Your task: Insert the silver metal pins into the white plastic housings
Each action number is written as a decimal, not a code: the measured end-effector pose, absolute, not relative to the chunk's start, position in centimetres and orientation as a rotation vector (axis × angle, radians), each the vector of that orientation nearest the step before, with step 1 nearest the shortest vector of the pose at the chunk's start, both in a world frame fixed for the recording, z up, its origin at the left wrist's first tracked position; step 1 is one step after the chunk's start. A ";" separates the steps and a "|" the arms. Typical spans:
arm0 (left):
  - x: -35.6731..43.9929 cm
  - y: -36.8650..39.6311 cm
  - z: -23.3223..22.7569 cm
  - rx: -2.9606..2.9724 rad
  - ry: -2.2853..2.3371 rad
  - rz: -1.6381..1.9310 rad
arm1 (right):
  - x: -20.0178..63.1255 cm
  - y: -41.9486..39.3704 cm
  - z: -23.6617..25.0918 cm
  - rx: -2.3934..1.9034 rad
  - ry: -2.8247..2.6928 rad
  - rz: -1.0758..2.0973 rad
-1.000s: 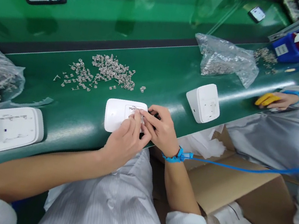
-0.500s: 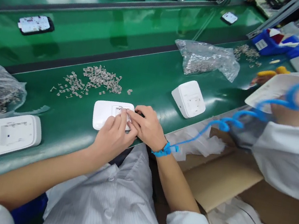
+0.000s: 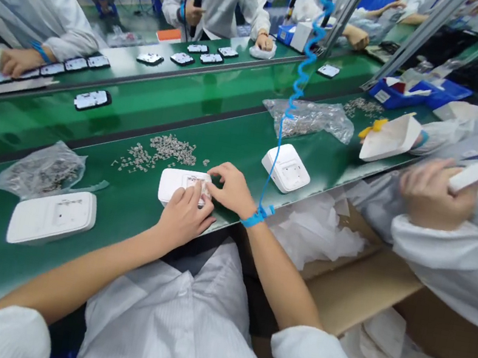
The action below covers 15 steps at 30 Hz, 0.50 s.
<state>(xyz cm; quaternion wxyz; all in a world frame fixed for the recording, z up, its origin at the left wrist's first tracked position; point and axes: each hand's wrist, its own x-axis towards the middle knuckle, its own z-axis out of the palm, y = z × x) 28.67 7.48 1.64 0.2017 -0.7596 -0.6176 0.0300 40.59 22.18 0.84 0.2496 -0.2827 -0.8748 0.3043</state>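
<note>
Both hands [image 3: 182, 217] [image 3: 233, 189] at housing [image 3: 170, 183], cord [image 3: 306, 61] now upright

The recess [image 3: 186, 181] of the white plastic housing [image 3: 169, 185] is partly covered by the fingers of the left hand [image 3: 185, 217], so what lies beneath them cannot be seen. The loose metal pieces [image 3: 173, 148] are too small to be told singly. A co-worker's hand [image 3: 434, 194] is blurred, and the cardboard box [image 3: 354, 287] is cut off by the right edge.

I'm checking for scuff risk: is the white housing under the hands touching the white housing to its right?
Apart. The head view plainly shows green work surface between the handled housing and the housing to its right.
</note>
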 end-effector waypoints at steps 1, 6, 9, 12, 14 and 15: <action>28.7 7.5 1.6 -2.116 -1.720 0.090 | 40.1 22.7 1.0 -0.780 -2.388 0.819; 28.7 7.5 1.6 -2.119 -1.706 0.106 | 37.5 23.7 2.1 -0.894 -2.557 0.769; 28.7 7.4 1.6 -2.110 -1.706 0.075 | 37.2 23.9 2.7 -0.901 -2.601 0.776; 28.9 7.2 1.4 -2.097 -1.696 0.033 | 37.4 24.0 3.3 -0.832 -2.692 0.725; 29.1 7.1 1.2 -2.073 -1.704 0.015 | 37.3 24.0 3.7 -0.786 -2.764 0.617; 29.1 7.0 1.0 -2.058 -1.706 0.007 | 37.2 24.0 3.9 -0.772 -2.793 0.551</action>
